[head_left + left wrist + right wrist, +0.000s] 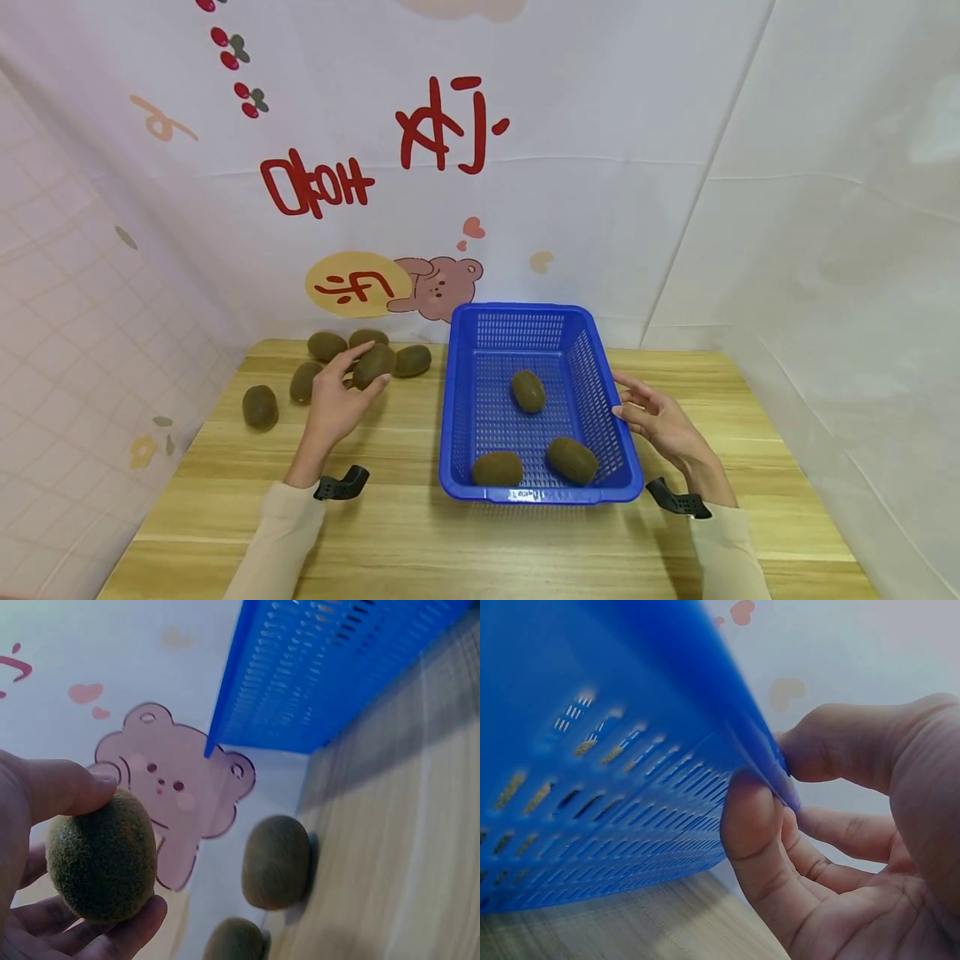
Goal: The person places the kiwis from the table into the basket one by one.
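Observation:
Between thumb and fingers, my left hand [339,403] grips a brown fuzzy kiwi [103,855], held above the table at the left. More kiwis lie around it, among them one [412,361] just to its right and one [260,407] at the far left. A blue plastic basket [542,495] stands at centre right with three kiwis inside: one [528,392] in the middle, one [498,469] at the front left, another [572,460] at the front right. My right hand [666,425] pinches the basket's right rim [761,750], thumb and fingers on both sides of it.
The wooden table [375,533] ends at a white cloth backdrop [585,208] with red writing and a cartoon bear. Pale cloth hangs on the left and right sides too. A black strap mount sits on each wrist.

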A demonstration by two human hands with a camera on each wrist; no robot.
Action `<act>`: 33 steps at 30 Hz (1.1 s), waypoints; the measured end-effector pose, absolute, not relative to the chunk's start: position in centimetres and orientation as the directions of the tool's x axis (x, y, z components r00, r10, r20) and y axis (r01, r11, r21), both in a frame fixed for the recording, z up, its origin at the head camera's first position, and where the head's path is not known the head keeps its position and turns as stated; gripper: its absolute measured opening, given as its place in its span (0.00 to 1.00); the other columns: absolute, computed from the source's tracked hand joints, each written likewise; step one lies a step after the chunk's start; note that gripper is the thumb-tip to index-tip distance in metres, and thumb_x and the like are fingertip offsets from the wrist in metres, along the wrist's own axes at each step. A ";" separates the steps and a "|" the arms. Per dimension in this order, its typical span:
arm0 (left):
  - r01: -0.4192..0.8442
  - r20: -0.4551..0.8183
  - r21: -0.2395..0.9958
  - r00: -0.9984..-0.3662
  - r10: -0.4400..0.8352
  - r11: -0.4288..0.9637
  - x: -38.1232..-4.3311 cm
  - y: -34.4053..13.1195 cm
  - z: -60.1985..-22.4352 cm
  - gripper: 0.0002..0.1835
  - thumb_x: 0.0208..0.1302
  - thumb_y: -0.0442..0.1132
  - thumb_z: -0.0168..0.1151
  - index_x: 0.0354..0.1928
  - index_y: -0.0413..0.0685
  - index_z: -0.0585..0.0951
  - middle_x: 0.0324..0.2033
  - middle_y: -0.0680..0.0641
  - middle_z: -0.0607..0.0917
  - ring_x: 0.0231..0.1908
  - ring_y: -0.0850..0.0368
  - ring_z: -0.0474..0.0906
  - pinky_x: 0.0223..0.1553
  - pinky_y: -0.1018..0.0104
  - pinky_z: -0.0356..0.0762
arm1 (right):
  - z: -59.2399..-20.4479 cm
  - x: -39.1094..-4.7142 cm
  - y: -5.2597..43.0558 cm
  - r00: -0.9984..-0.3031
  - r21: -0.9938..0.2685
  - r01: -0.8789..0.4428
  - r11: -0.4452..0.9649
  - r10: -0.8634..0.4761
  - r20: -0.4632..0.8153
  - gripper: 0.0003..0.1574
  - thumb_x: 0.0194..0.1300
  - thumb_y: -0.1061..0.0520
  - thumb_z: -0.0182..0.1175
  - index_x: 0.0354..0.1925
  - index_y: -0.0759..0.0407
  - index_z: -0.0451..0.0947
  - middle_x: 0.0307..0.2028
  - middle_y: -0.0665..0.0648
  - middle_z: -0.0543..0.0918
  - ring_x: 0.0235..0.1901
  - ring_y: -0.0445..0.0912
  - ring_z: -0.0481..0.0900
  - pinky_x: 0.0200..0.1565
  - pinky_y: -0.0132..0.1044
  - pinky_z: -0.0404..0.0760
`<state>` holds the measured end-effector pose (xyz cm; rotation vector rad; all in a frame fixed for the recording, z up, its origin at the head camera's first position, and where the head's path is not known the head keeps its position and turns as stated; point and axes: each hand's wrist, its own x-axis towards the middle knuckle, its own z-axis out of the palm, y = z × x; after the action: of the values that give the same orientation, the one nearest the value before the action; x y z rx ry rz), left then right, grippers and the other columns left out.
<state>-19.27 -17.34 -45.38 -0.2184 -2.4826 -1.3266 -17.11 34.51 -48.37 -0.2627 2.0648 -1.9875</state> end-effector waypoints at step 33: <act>0.390 0.387 0.843 -0.918 0.084 0.370 -19.6 -11.0 -41.7 0.31 0.62 0.43 0.75 0.68 0.54 0.79 0.62 0.48 0.82 0.59 0.51 0.79 0.50 0.56 0.82 | -48.5 -17.4 34.3 -0.952 -0.996 0.052 0.076 -0.296 -0.073 0.43 0.73 0.62 0.61 0.79 0.64 0.54 0.48 0.55 0.80 0.45 0.41 0.85 0.50 0.34 0.87</act>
<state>-19.55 -11.01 -41.74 -0.4196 -2.3554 -1.5650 -17.41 34.31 -48.47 -0.2451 2.0988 -1.9606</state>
